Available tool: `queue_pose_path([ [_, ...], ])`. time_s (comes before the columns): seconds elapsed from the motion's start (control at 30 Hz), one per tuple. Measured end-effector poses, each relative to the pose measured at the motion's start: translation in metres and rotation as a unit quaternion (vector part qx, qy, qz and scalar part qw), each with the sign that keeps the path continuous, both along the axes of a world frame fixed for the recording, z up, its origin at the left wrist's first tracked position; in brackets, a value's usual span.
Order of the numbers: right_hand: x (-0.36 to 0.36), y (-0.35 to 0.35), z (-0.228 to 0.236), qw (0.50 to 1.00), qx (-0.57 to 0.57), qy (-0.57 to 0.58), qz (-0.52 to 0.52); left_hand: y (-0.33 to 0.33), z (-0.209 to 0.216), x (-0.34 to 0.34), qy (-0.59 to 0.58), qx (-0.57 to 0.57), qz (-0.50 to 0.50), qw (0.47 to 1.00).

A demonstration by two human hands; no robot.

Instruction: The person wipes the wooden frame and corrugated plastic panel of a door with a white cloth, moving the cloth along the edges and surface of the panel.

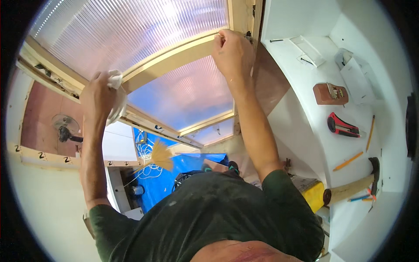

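Note:
In front of me stands a wooden-framed panel [168,54] with ribbed translucent sheets above and below its middle rail. My left hand [97,94] is closed around a whitish, translucent plastic bundle [117,98] beside the left end of that rail; its exact kind is unclear. At the rail's right end, my right hand [233,52] has its fingers curled and pinched against the wood. Whatever lies between those fingertips is hidden or too small to name.
On the white shelf at right lie a red-and-black utility knife [343,125], a small brown block-shaped tool [330,94], pencils [348,161] and a wooden-handled hammer [353,188]. Below left are a soft broom [160,156], white cable [146,168], blue sheeting [168,179] and a fan [65,126].

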State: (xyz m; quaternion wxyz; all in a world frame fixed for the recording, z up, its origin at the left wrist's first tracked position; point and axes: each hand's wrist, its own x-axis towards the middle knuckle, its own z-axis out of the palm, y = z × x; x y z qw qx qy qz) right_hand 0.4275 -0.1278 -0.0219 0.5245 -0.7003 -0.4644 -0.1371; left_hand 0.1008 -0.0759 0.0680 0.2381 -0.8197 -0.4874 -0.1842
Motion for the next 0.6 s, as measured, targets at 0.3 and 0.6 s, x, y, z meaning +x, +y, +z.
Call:
queue_pose_path([
  [0.3,-0.003,0.018,0.035,0.976,-0.175,-0.019,-0.130,-0.004,-0.035,-0.089,-0.344,-0.065,-0.130,0.928],
  [0.6,-0.081,-0.061,-0.009,0.947,-0.113,0.116,0.277,0.044,-0.095,-0.146,-0.636,-0.135,-0.159,0.743],
])
